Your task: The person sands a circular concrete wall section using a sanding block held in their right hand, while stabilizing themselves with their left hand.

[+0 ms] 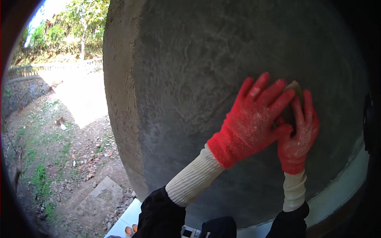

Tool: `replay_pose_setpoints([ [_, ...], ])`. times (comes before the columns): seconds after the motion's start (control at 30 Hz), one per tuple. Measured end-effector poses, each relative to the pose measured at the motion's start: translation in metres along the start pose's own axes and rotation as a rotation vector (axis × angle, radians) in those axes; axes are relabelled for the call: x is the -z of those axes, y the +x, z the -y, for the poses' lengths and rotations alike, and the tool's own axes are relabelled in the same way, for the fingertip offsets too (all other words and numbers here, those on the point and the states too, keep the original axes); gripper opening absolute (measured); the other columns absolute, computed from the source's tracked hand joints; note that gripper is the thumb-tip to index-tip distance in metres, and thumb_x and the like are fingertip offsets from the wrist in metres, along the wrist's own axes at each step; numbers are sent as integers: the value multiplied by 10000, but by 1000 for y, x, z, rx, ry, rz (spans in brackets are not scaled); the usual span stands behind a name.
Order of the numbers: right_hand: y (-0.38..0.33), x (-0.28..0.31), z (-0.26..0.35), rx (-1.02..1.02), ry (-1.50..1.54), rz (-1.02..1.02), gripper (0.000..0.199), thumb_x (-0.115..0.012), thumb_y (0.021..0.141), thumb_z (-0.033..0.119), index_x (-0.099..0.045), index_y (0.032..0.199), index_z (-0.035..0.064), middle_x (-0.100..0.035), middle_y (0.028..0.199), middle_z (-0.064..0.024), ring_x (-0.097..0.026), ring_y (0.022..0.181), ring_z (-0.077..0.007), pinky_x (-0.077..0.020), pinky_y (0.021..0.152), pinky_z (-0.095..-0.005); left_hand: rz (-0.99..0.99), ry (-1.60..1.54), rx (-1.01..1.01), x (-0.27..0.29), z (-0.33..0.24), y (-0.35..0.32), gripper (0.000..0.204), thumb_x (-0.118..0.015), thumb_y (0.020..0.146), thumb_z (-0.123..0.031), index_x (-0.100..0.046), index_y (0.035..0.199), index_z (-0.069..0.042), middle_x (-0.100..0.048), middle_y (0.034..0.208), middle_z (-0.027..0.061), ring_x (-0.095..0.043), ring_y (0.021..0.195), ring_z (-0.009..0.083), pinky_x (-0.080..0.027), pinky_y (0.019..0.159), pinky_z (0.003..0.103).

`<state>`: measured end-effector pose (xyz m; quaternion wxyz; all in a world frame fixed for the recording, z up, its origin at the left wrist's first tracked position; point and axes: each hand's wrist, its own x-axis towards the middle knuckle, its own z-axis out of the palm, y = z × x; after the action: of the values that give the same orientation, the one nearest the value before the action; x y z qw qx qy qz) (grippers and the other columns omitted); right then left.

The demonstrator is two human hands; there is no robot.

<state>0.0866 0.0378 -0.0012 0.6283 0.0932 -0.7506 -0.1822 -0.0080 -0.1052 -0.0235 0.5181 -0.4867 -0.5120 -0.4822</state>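
Both my hands wear red knit gloves with cream cuffs and press on a grey cement-rendered wall (190, 79). My left hand (254, 119) lies flat, fingers spread and pointing up to the right. My right hand (298, 133) sits just right of it, partly under the left fingers. Between them a small tan object (293, 84), perhaps a sponge or float, shows only at its top edge above the fingertips. Both hands bear on it; most of it is hidden.
The wall's rough corner edge (119, 119) runs down the left. Beyond it lies sloping ground with gravel and grass (59, 150), a flat concrete slab (99, 194), a fence and trees far off. A pale ledge (341, 186) curves along the wall's lower right.
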Motion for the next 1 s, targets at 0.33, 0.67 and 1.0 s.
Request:
replay_pose_setpoints([
  [0.33,-32,-8,-6,-78,513,-194,433,-478,791,-142,-614,1187,-35,-608,1273,-191,-626,1098,-337,-538,882,-402,324,773,-508,-21,3,-10,801,-725,719,-425,-463,1441,-196,-351,1537,99,-260,1442,386,-176,1185,598],
  [0.67,39,23,-71,-384,994,-550,290,-485,1000,127,-630,1236,41,-645,1272,-107,-605,1144,-174,-441,1016,-297,36,624,40,48,52,2,849,-782,757,-417,-423,1416,-21,-420,1371,260,-413,1287,432,-417,1040,503],
  [1.0,97,27,-88,-163,648,-5,722,-658,856,411,-411,1470,120,-496,1393,-220,-497,1271,-370,-407,1067,-421,248,814,150,45,36,-77,1133,-855,677,-457,-225,1495,9,-366,1357,337,-427,1227,474,-399,1014,502],
])
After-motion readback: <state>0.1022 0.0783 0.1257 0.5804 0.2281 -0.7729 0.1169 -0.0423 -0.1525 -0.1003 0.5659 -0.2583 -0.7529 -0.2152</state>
